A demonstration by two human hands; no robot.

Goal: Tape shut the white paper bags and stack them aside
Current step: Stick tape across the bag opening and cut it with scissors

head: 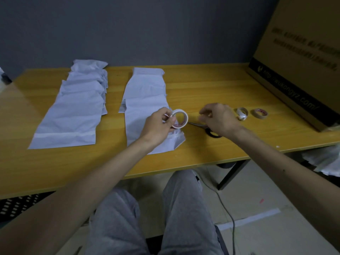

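Observation:
Two rows of overlapping white paper bags lie on the yellow wooden table: a left row and a middle row. Above the near end of the middle row, my left hand grips a white tape roll. My right hand hovers to the right of the roll with fingers loosely curled and blurred. It is above black-handled scissors that lie on the table. Whether the right fingers pinch a tape end cannot be made out.
An empty tape core and a brown tape roll lie right of my right hand. A big cardboard box fills the table's right back corner. A grey wall stands behind. More white bags lie below the table's right edge.

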